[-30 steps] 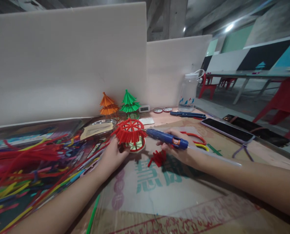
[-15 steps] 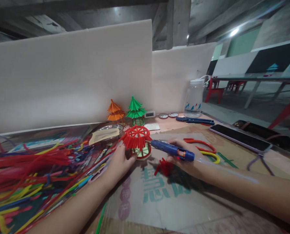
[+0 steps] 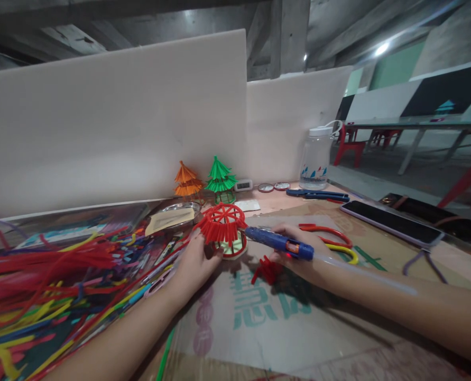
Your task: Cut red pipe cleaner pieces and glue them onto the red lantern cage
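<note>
My left hand (image 3: 197,259) is closed on the lower left side of a small red pavilion model (image 3: 222,225) made of pipe cleaners, with a fringed roof and a round pale base. In my right hand (image 3: 298,248) is a blue hot glue gun (image 3: 278,242), a red light glowing on it. Its nozzle reaches the right edge of the red fringe; whether it touches I cannot tell. Short red pipe cleaner pieces (image 3: 266,271) lie just below the glue gun. Behind the model stand an orange pavilion model (image 3: 187,182) and a green one (image 3: 220,180).
Many coloured pipe cleaners (image 3: 61,264) are heaped at the left. Scissors with red and yellow handles (image 3: 330,235), blue pliers (image 3: 318,195), a phone (image 3: 391,223) and a clear water bottle (image 3: 315,159) lie or stand at the right. A metal dish (image 3: 195,206) sits behind my left hand.
The glue gun's tip has shifted very slightly against the red fringe. Both hands keep nearly the same place and hold.
</note>
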Demonstrator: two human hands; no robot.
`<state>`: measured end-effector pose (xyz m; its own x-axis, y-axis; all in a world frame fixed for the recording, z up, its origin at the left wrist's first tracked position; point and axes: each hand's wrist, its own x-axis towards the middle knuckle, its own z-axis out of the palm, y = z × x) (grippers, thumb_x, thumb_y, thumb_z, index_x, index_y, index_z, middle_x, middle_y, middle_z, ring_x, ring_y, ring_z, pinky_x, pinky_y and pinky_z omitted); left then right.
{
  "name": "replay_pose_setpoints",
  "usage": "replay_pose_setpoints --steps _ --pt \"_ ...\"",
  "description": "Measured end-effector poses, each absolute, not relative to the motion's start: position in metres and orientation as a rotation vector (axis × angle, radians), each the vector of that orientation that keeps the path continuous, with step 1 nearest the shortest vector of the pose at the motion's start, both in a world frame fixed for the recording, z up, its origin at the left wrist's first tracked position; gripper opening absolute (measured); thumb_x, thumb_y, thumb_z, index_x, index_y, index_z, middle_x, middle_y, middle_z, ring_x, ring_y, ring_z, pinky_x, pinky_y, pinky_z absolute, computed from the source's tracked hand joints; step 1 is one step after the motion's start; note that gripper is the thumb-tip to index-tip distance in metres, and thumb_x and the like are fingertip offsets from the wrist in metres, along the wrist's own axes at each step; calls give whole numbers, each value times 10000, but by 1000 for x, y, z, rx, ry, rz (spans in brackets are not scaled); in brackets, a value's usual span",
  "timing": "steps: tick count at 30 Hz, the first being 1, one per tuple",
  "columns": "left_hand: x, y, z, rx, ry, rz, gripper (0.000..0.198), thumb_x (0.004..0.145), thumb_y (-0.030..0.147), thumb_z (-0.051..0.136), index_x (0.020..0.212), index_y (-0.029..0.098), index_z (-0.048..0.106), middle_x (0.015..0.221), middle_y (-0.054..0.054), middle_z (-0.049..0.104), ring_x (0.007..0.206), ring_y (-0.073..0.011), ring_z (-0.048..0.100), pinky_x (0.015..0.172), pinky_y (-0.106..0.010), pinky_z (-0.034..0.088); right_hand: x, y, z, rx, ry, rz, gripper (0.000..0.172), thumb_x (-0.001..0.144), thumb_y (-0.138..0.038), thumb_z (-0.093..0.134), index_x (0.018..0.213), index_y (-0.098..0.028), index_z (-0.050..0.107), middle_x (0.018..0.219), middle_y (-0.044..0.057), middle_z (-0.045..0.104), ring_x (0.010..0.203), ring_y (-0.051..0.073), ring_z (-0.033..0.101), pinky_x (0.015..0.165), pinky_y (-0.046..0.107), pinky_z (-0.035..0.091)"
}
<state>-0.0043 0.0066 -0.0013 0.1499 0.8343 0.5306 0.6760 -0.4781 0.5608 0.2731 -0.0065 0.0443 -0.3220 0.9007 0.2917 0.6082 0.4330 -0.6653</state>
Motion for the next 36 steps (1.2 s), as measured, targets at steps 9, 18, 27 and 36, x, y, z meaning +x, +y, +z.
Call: replay_pose_setpoints --steps 9,18,27,36 --pt "-6 10 -6 2228 1468 1252 355 826 241 606 1171 158 621 1207 -146 676 1143 -315 637 1002 -493 509 276 -9 44 -1193 -2060 532 319 767 -392 685 1041 -232 652 756 34 710 645 217 640 577 316 453" --pt "-6 10 -5 2289 1439 1259 384 850 248 593 1224 160 598 1232 -148 663 1218 -315 604 1061 -501 476 274 -10 49 -1173 -2054 533 274 747 -391 693 979 -256 641 769 41 724 673 238 667 597 343 483" --pt "-3 7 1 2364 1442 1256 356 853 232 586 1200 165 617 1194 -141 675 1249 -326 579 1089 -523 445 272 -9 47 -1188 -1986 573 273 750 -390 691 975 -240 653 750 11 700 661 209 645 598 322 472" --pt "-3 8 1 2213 1439 1237 290 827 217 596 1111 174 633 1157 -119 702 1068 -286 673 953 -445 538 283 6 62 -1024 -1899 584 280 901 -512 548 928 -236 591 769 35 671 710 212 624 639 351 513"
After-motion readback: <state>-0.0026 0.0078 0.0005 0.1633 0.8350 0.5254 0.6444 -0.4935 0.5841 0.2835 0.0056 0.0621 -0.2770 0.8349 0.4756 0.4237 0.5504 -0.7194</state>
